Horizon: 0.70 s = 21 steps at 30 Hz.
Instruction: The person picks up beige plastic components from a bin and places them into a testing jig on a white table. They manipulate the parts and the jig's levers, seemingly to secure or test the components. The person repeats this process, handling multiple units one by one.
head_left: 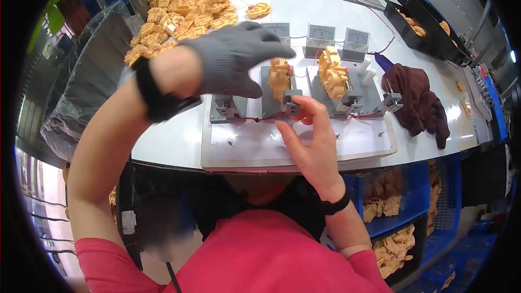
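Back left: heap of yellow parts (184,8)
Right side: my dark red cloth (417,100)
Far right: black tray (429,35)

Gloved left hand (236,54) hovers above yellow part (279,77); bare right hand (309,144) touches clamp (291,101).

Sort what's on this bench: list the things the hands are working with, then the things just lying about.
In hand:
- left hand, in a grey glove, raised over the fixture
- right hand, bare, at the grey toggle clamp
- yellow part standing in that clamp fixture

Lying about:
- heap of yellow parts
- dark red cloth
- black tray
- three panel meters
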{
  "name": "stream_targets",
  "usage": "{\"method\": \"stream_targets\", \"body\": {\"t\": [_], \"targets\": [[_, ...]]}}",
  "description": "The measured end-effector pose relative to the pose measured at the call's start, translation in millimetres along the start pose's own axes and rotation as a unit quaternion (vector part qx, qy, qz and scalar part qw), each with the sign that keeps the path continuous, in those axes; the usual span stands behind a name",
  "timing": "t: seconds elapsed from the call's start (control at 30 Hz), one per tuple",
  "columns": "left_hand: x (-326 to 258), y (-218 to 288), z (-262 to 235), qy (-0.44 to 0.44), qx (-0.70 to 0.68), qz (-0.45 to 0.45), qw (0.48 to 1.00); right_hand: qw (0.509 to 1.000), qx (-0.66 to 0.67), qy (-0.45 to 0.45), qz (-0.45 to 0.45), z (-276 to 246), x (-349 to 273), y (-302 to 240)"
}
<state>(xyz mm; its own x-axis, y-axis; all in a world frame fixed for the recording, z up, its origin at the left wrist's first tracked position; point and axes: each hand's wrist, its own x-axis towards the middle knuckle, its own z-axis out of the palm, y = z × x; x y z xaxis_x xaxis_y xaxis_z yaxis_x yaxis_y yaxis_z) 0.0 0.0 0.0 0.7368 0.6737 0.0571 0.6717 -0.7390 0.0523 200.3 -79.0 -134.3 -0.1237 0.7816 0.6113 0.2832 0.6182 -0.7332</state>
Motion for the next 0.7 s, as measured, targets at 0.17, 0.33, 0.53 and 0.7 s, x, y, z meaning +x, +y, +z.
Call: {"method": "stream_targets", "body": {"t": [0.17, 0.33, 0.53, 0.7], "targets": [[53.1, 23.3, 20.9, -0.157, 0.177, 0.014, 0.971, 0.997, 0.072, -0.005, 0.001, -3.5, -9.1, 5.7], [48.0, 19.6, 12.8, -0.078, 0.191, 0.080, 0.975, 0.996, 0.086, -0.001, -0.017, -7.6, -8.3, 4.2], [13.9, 34.3, -42.8, 0.080, -0.018, 0.072, 0.994, 0.986, -0.015, 0.132, -0.103, -19.7, -5.8, 18.2], [-13.1, 124.9, -31.6, -0.042, -0.210, 0.017, 0.977, 0.955, 0.213, 0.112, -0.174, -34.1, -24.9, -8.4]]}}
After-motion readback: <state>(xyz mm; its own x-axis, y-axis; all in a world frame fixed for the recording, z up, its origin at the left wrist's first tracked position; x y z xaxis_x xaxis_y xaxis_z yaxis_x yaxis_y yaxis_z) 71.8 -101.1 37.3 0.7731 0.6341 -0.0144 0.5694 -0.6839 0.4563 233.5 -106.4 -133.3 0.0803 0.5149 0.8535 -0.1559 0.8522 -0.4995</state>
